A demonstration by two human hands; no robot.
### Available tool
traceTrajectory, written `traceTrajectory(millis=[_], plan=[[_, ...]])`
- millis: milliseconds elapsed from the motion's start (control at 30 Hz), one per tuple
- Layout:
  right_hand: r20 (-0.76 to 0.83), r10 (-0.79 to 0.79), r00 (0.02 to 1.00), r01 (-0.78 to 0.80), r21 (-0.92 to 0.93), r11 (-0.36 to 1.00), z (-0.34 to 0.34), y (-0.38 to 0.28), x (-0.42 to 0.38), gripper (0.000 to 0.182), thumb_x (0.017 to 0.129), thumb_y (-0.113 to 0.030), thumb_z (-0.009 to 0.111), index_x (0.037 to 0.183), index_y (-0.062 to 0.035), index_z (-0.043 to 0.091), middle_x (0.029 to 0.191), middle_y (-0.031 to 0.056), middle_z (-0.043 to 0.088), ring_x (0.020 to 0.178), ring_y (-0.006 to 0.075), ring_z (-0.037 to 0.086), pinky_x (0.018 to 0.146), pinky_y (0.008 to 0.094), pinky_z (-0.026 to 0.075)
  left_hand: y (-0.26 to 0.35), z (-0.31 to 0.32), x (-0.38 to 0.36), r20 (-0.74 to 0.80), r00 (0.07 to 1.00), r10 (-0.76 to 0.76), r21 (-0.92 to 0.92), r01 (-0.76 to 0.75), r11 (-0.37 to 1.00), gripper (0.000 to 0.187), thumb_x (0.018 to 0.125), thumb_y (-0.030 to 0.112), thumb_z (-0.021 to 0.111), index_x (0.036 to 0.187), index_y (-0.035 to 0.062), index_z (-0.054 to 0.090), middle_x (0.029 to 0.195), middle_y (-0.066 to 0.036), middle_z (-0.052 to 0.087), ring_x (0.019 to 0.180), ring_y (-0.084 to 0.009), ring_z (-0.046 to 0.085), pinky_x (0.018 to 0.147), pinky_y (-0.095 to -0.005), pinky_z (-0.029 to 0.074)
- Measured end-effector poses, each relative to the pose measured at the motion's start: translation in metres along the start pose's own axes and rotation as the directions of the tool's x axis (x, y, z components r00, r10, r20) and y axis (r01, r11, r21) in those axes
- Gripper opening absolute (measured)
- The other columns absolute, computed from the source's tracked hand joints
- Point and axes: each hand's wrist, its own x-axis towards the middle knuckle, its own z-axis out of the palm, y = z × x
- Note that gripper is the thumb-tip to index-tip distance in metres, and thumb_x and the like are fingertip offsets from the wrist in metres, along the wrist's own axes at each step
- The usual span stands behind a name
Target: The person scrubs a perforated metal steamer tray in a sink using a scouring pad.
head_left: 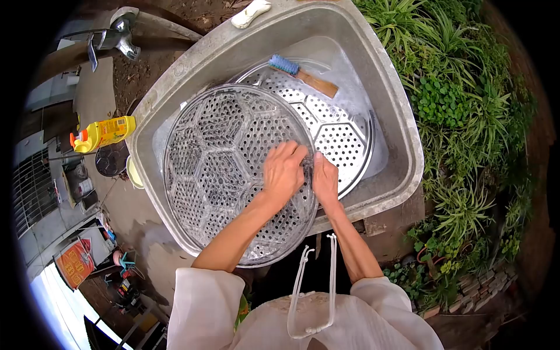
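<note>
A large round perforated metal steamer tray [224, 175] with a hexagon pattern leans across the sink, its near edge over the front rim. Its surface looks wet and streaked. Curled fingers of my left hand [284, 172] press on the tray's right part; whatever they may hold is hidden. On the tray's right rim, my right hand [325, 179] is closed, thumb along the edge. Beneath lies a second steamer tray [341, 140], shiny and partly covered by the first. A wooden-handled brush [315, 81] with blue bristles rests on it.
The grey stone sink [396, 116] holds some cloudy, sudsy water. A yellow detergent bottle [108, 133] stands by its left side, near a metal tap [123, 38]. A whitish object [251, 13] sits on the far rim. Green plants [455, 116] grow along the right.
</note>
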Motion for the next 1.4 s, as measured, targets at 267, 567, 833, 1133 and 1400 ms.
traceTrajectory(millis=[267, 567, 833, 1133, 1400], plan=[[-0.016, 0.001, 1.0, -0.001, -0.027, 1.0, 0.002, -0.004, 0.003, 0.053, 0.108, -0.034, 0.038, 0.08, 0.0066, 0.058, 0.055, 0.0208, 0.046, 0.05, 0.0275, 0.043, 0.052, 0.0433, 0.038, -0.005, 0.014, 0.019, -0.121, 0.993, -0.005, 0.032, 0.009, 0.999, 0.03, 0.064, -0.005, 0.06, 0.091, 0.0073, 0.062, 0.085, -0.008, 0.055, 0.088, -0.0293, 0.056, 0.076, -0.0407, 0.042], [0.035, -0.045, 0.998, 0.045, -0.021, 0.999, 0.002, -0.014, -0.002, 0.033, 0.095, -0.027, 0.065, 0.086, 0.004, 0.062, 0.058, 0.0154, 0.056, 0.048, 0.0191, 0.048, 0.051, 0.0361, 0.041, -0.064, -0.018, 0.013, -0.107, 0.994, 0.026, 0.037, -0.022, 0.999, 0.031, 0.067, -0.005, 0.064, 0.096, 0.0058, 0.067, 0.096, -0.009, 0.06, 0.093, -0.03, 0.057, 0.082, -0.04, 0.044], [0.025, -0.013, 1.0, 0.012, 0.035, 0.999, 0.004, -0.009, -0.004, 0.024, 0.088, -0.02, 0.069, 0.082, 0.0024, 0.062, 0.053, 0.0003, 0.047, 0.052, 0.0064, 0.038, 0.046, 0.0289, 0.033, -0.041, -0.002, 0.023, -0.137, 0.931, 0.339, -0.158, -0.358, 0.92, 0.027, 0.068, -0.007, 0.06, 0.093, 0.002, 0.066, 0.097, -0.011, 0.065, 0.093, -0.0304, 0.06, 0.083, -0.0436, 0.049], [0.036, 0.095, 0.995, -0.096, 0.012, 0.995, 0.005, -0.018, -0.006, 0.021, 0.087, -0.018, 0.072, 0.084, 0.001, 0.063, 0.053, -0.002, 0.047, 0.05, 0.0033, 0.035, 0.044, 0.0258, 0.029, -0.038, 0.0, 0.023, -0.06, 0.965, 0.255, -0.149, -0.261, 0.954, 0.028, 0.067, -0.007, 0.06, 0.091, 0.0041, 0.068, 0.092, -0.009, 0.063, 0.091, -0.0297, 0.059, 0.086, -0.0405, 0.051], [0.044, 0.08, 0.996, -0.081, 0.03, 0.996, 0.002, -0.023, -0.008, 0.021, 0.087, -0.018, 0.072, 0.089, 0.0025, 0.066, 0.057, -0.0036, 0.052, 0.053, 0.0019, 0.036, 0.046, 0.0235, 0.03, -0.162, -0.032, 0.099, -0.305, 0.937, -0.171, 0.148, 0.224, 0.963, 0.03, 0.073, -0.004, 0.058, 0.098, 0.004, 0.072, 0.102, -0.013, 0.07, 0.097, -0.0333, 0.065, 0.086, -0.0431, 0.053]])
